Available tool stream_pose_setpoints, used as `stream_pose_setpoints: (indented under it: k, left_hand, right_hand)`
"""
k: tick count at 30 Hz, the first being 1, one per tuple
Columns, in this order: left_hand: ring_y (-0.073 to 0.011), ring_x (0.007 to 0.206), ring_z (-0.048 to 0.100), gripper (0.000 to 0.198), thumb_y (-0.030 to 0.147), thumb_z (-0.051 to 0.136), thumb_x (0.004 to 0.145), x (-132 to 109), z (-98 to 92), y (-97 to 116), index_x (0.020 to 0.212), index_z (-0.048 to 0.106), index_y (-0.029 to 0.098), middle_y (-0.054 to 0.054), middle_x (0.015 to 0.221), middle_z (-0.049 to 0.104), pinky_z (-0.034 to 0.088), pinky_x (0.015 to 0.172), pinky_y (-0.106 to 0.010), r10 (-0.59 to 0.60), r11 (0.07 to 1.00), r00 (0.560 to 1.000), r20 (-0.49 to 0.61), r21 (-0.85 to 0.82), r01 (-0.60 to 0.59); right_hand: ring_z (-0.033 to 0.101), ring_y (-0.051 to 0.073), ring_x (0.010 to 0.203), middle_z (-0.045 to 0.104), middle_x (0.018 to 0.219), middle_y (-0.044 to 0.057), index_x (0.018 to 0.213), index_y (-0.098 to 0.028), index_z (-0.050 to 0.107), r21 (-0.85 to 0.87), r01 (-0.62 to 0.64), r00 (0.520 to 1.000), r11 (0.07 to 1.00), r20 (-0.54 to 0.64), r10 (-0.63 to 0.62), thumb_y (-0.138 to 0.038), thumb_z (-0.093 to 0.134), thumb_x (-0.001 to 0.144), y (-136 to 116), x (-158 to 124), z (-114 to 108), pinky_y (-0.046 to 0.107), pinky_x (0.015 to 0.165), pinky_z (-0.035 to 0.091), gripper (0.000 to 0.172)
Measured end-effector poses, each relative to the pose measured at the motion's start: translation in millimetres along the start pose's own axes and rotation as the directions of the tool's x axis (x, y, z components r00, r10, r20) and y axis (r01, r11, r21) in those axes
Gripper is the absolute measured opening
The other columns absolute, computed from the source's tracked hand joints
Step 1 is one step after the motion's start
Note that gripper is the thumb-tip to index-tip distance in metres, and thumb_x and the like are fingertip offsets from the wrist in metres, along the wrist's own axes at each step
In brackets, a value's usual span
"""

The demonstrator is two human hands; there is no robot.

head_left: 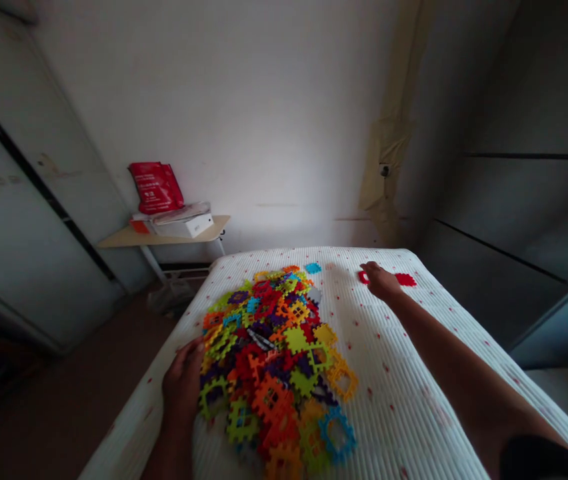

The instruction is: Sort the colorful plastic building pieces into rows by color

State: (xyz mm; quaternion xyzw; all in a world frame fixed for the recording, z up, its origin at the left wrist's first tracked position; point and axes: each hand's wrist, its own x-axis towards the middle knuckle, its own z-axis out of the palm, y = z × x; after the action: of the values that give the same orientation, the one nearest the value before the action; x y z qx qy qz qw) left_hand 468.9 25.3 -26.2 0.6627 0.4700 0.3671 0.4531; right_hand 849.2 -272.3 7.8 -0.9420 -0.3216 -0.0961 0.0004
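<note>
Here, right hand (380, 281) near bed (414, 413) edge

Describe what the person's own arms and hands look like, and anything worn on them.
Both hands are bare: no gloves, rings, watch or bands show. The left hand and its forearm are uncovered down to the picture's bottom edge. The right hand leads back along a long bare forearm to a dark, black-looking short sleeve at the lower right corner. The dim light hides finer detail.
</note>
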Motion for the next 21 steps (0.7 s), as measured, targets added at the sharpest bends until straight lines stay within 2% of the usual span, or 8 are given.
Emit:
stream_pose_setpoints:
  k: [6, 9, 11, 12, 14, 16, 18, 21]
  left_hand:
    - [-0.0244, 0.095, 0.062, 0.052, 0.056, 0.053, 0.07, 2.0, 0.6, -6.3, 0.103, 0.064, 0.018, -0.008, 0.103, 0.067, 0.047, 0.088, -0.036, 0.087, 0.996, 0.996, -0.003, -0.014, -0.087]
    - [-0.0249, 0.099, 0.06, 0.047, 0.053, 0.055, 0.07, -2.9, -3.2, 0.4, 0.102, 0.065, 0.02, -0.007, 0.106, 0.067, 0.044, 0.092, -0.037, 0.165, 0.986, 0.986, -0.036, 0.042, -0.164]
    - [-0.0246, 0.101, 0.059, 0.041, 0.049, 0.054, 0.072, -9.6, -4.1, 13.5, 0.099, 0.067, 0.02, -0.007, 0.105, 0.068, 0.042, 0.095, -0.037, 0.322, 0.938, 0.945, -0.062, 0.158, -0.309]
    - [-0.0242, 0.101, 0.059, 0.038, 0.047, 0.052, 0.074, -13.7, -3.0, 23.1, 0.097, 0.068, 0.02, -0.008, 0.103, 0.068, 0.042, 0.095, -0.037, 0.419, 0.888, 0.907, -0.052, 0.234, -0.397]
    - [-0.0231, 0.098, 0.06, 0.037, 0.046, 0.047, 0.079, -22.4, 3.3, 47.7, 0.095, 0.069, 0.02, -0.008, 0.099, 0.07, 0.042, 0.093, -0.036, 0.558, 0.765, 0.828, 0.046, 0.356, -0.536]
    - [-0.0244, 0.097, 0.061, 0.04, 0.048, 0.043, 0.081, -29.6, 15.2, 76.4, 0.096, 0.068, 0.022, -0.008, 0.098, 0.07, 0.044, 0.089, -0.037, 0.535, 0.667, 0.816, 0.218, 0.485, -0.566]
    - [-0.0271, 0.095, 0.062, 0.045, 0.054, 0.04, 0.081, -33.0, 31.4, 102.5, 0.1, 0.067, 0.022, -0.009, 0.095, 0.07, 0.045, 0.083, -0.04, 0.405, 0.559, 0.825, 0.394, 0.608, -0.564]
    - [-0.0306, 0.095, 0.063, 0.053, 0.06, 0.041, 0.078, -30.1, 59.5, 124.8, 0.107, 0.063, 0.021, -0.013, 0.095, 0.069, 0.045, 0.082, -0.043, 0.245, 0.48, 0.862, 0.443, 0.718, -0.505]
  right_hand:
    - [0.059, 0.023, 0.1, 0.061, 0.117, 0.012, 0.117, -0.015, 0.06, 0.076, 0.212, 0.976, 0.974, -0.056, -0.209, -0.015, 0.039, 0.089, -39.4, -65.0, 25.4, 0.03, 0.078, 0.049, 0.035]
    - [0.059, 0.024, 0.101, 0.065, 0.111, 0.014, 0.109, -0.013, 0.065, 0.097, 0.272, 0.957, 0.957, -0.136, -0.258, -0.016, 0.035, 0.091, -48.9, -95.2, 37.0, 0.034, 0.085, 0.048, 0.035]
    - [0.057, 0.025, 0.106, 0.063, 0.115, 0.015, 0.112, -0.012, 0.064, 0.117, 0.303, 0.938, 0.946, -0.21, -0.275, -0.015, 0.035, 0.091, -51.7, -113.1, 43.1, 0.037, 0.091, 0.046, 0.037]
    - [0.056, 0.025, 0.108, 0.062, 0.118, 0.015, 0.115, -0.012, 0.063, 0.127, 0.321, 0.928, 0.939, -0.242, -0.284, -0.015, 0.034, 0.091, -52.8, -121.0, 45.2, 0.039, 0.094, 0.044, 0.038]
    - [0.055, 0.025, 0.111, 0.06, 0.121, 0.015, 0.118, -0.013, 0.061, 0.145, 0.343, 0.915, 0.928, -0.278, -0.294, -0.016, 0.034, 0.091, -55.1, -133.4, 46.7, 0.04, 0.096, 0.043, 0.039]
    - [0.054, 0.025, 0.112, 0.06, 0.122, 0.014, 0.119, -0.013, 0.061, 0.166, 0.339, 0.918, 0.926, -0.275, -0.286, -0.017, 0.036, 0.091, -58.1, -140.2, 44.7, 0.041, 0.096, 0.042, 0.037]
    - [0.054, 0.026, 0.112, 0.061, 0.121, 0.014, 0.118, -0.013, 0.062, 0.179, 0.311, 0.93, 0.933, -0.258, -0.261, -0.017, 0.038, 0.091, -61.8, -141.8, 40.7, 0.041, 0.095, 0.042, 0.036]
    - [0.053, 0.026, 0.111, 0.061, 0.12, 0.014, 0.116, -0.014, 0.062, 0.177, 0.274, 0.944, 0.945, -0.238, -0.229, -0.015, 0.04, 0.09, -66.4, -139.8, 35.6, 0.041, 0.094, 0.04, 0.035]
